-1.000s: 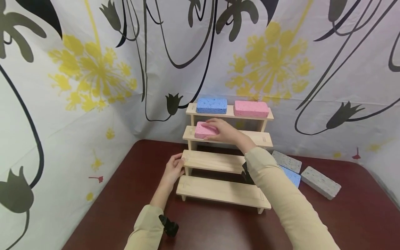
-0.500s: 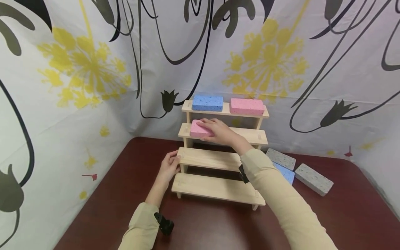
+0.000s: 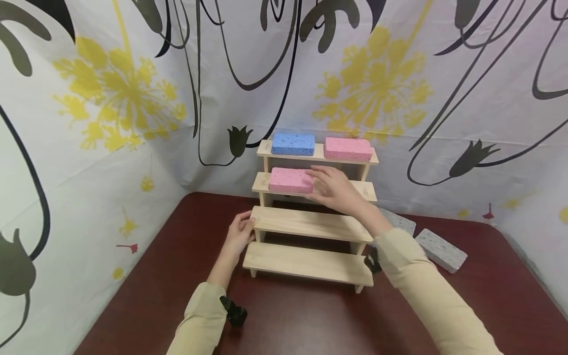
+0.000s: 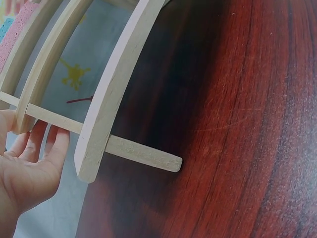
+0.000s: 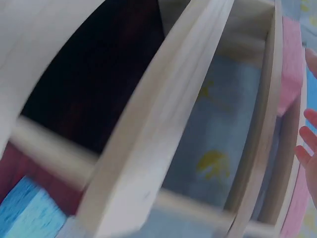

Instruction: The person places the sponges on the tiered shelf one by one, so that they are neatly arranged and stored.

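A four-step wooden stand [image 3: 306,223] stands on the table. My left hand [image 3: 239,234] grips its left end at the second step from the bottom; in the left wrist view the left hand [image 4: 32,173] has its fingers behind the side rail. On the third step, toward the left, lies a pink sponge [image 3: 288,180]. My right hand [image 3: 339,192] is at the sponge's right end with its fingers spread and loosely bent, not gripping it. The right wrist view is blurred and catches only part of the right hand [image 5: 312,171].
On the top step lie a blue sponge [image 3: 293,144] and another pink sponge [image 3: 348,149]. Grey sponges [image 3: 441,250] lie on the table right of the stand. A blue one [image 5: 32,208] appears there in the right wrist view. A patterned cloth [image 3: 213,98] hangs behind.
My right hand has let go of the pink sponge and drawn back to the right, uncovering it on the third step. The left hand keeps its hold on the stand.
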### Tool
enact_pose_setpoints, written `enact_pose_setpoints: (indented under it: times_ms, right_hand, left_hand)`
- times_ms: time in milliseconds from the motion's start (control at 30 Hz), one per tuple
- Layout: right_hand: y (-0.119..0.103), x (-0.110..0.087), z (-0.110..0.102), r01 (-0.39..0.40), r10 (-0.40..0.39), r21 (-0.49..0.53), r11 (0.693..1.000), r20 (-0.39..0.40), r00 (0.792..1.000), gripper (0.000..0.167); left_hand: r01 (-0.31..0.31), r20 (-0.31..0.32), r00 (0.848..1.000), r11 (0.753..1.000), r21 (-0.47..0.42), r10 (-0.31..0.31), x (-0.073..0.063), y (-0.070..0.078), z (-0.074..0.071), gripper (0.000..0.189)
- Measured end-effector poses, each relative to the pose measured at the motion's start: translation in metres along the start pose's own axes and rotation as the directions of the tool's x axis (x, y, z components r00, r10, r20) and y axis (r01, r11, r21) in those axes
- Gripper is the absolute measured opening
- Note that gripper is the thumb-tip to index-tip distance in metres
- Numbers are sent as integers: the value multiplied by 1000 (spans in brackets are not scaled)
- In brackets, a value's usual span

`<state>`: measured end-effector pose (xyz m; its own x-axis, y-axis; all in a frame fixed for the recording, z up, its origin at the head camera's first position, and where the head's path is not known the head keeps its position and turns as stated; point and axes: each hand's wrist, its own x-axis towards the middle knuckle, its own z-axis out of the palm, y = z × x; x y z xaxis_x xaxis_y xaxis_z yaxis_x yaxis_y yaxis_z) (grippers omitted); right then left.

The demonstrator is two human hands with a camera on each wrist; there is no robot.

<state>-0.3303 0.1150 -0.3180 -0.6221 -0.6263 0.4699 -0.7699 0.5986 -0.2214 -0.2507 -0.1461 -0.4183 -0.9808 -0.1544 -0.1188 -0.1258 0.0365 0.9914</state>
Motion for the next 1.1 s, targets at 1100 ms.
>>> enact_pose_setpoints:
  times_ms: [1100]
  right_hand:
    - [101, -203, 26, -499, 553, -258, 827, 221, 803, 65]
  left_hand:
    - [-3, 18, 1000, 1000, -13, 3, 4, -2, -1, 40]
